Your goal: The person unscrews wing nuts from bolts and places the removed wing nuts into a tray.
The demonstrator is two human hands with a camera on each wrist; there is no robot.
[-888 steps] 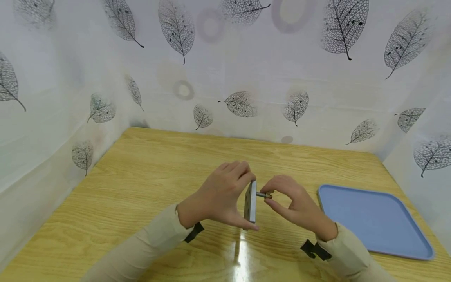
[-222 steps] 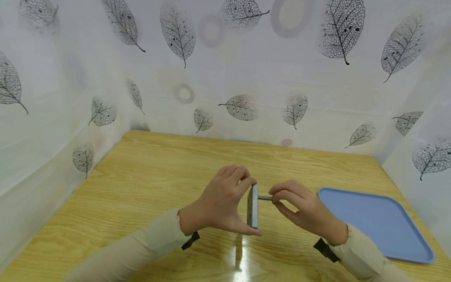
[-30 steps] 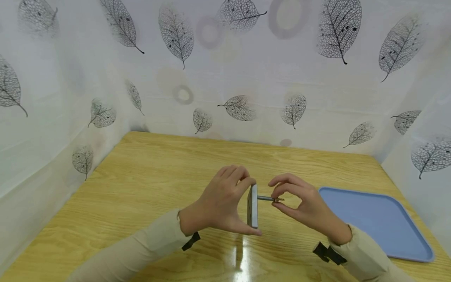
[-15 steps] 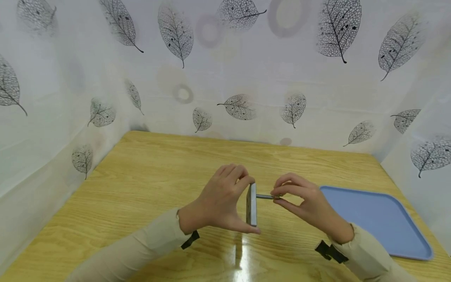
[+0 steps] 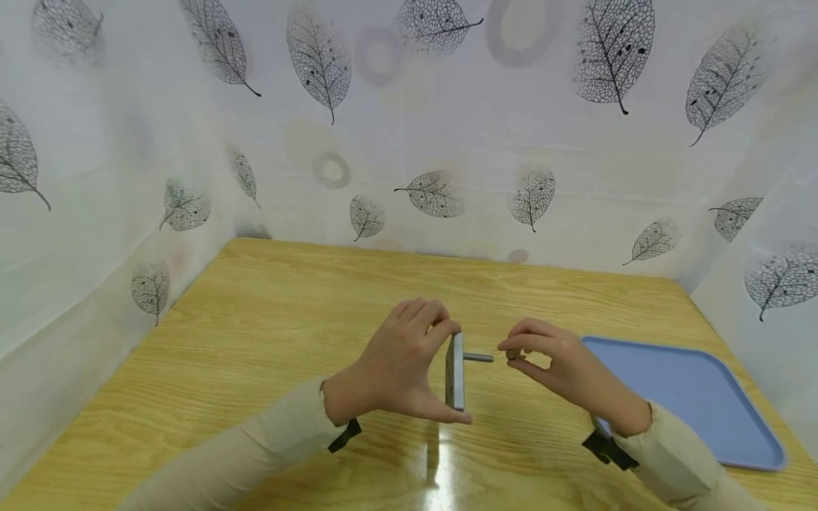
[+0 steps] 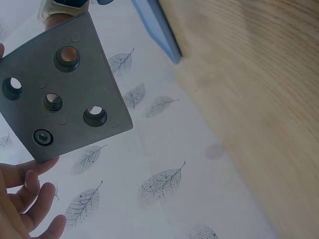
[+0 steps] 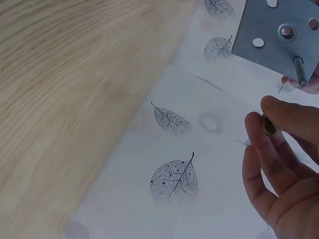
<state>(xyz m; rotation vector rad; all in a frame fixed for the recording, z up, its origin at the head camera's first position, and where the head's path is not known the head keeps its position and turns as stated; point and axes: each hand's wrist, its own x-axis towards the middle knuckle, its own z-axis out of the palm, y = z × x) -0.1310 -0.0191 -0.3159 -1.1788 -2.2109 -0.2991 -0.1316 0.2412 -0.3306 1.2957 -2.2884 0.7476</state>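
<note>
My left hand (image 5: 399, 365) holds a square grey metal plate (image 5: 456, 372) upright by its edges, thumb below and fingers on top. In the left wrist view the plate (image 6: 75, 94) shows several holes, with a socket-head bolt (image 6: 43, 137) seated in one corner. The bolt's shank (image 5: 478, 358) sticks out of the far face toward my right hand (image 5: 565, 365). Between thumb and index finger, that hand pinches a small brass nut (image 7: 269, 125), partly covered by the fingertips. A short gap separates the nut from the bolt's end (image 7: 303, 82).
A blue tray (image 5: 690, 397) lies at the right of the wood-grain table (image 5: 287, 319), behind the right forearm. White curtain (image 5: 409, 121) with a leaf print stands along the back and sides.
My right hand, at the bolt's end with the nut half a second ago, has drawn right, so nut and bolt are apart. The left hand and plate stay nearly still.
</note>
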